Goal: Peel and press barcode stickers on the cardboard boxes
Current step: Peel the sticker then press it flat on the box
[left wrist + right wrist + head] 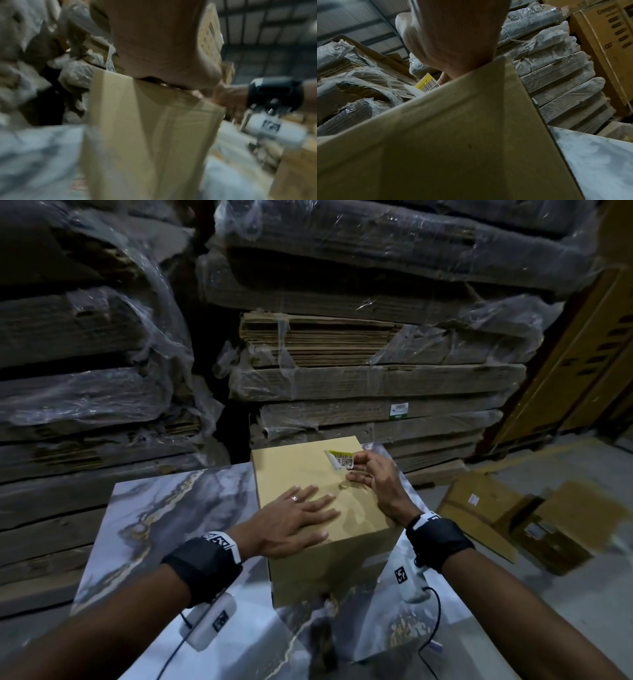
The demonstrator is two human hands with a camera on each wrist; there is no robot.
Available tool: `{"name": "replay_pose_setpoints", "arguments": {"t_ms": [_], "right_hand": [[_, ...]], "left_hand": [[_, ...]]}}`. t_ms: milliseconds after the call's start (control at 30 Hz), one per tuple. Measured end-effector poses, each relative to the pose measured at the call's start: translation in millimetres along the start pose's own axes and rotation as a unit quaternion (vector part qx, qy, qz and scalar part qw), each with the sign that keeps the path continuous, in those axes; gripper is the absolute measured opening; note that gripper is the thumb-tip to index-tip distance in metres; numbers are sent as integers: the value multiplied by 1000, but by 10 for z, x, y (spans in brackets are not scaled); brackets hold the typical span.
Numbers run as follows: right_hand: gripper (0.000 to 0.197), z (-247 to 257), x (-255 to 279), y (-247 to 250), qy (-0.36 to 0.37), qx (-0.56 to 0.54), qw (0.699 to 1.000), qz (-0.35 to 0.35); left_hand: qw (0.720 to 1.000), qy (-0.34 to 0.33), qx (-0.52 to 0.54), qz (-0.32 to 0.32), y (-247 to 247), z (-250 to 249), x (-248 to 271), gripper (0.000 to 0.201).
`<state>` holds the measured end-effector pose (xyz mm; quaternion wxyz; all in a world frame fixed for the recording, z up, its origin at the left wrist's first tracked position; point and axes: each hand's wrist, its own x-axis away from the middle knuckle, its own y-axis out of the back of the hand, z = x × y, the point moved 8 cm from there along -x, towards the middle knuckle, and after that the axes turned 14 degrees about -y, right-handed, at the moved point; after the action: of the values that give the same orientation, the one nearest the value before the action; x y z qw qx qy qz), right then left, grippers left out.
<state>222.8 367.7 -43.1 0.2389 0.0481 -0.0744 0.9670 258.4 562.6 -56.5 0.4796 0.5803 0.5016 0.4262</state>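
Observation:
A plain cardboard box (291, 474) stands on a marbled table (154, 508). My left hand (298, 517) lies flat on the box top with fingers straight, pressing it down. At the box's far right corner my right hand (366, 470) pinches a yellow-and-white barcode sticker (342, 459) between thumb and fingers, its white backing curling away. In the right wrist view the barcode sticker (428, 83) shows just above the box (445, 135) edge, below my palm. The left wrist view is blurred; it shows the box (145, 135) side under my palm.
Stacks of flattened cartons wrapped in plastic film (359, 354) rise behind the table. Loose cardboard boxes (513, 515) lie on the floor at right. A tall printed carton (582, 354) stands at far right. Sensor cables hang from both wrists.

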Motion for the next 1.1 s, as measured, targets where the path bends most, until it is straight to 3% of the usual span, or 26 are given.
{"name": "replay_pose_setpoints", "arguments": {"t_ms": [100,267,400,533,633,700,867,933,1100], "right_hand": [[31,-2,28,3,3,-1,1000,3],[30,-38,10,14,9,3,1000,-7],[27,-32,0,9,18,8,1000,-16],[27,-34,-19,-16,22,12,999,-20],[33,-25,-2,-26,23,27,999,-17],[41,-10,19,-12,30,36,999,-15],[42,0,41,-37,31,58,998,-15],[41,15,61,-53,33,66,997,-16],[32,21,72,-70,29,75,997,-15]], "left_hand": [[998,-66,-4,9,62,101,118,57],[995,80,-52,7,144,683,239,67],[998,61,-14,4,125,442,100,91],[1000,-17,2,1,45,20,-130,61],[999,-47,-10,-4,23,-104,-260,55],[999,-36,-31,-1,39,3,-242,56],[992,105,-71,11,164,523,-65,62],[989,127,-70,11,197,510,-77,64],[999,33,-26,25,11,140,-96,60]]}}
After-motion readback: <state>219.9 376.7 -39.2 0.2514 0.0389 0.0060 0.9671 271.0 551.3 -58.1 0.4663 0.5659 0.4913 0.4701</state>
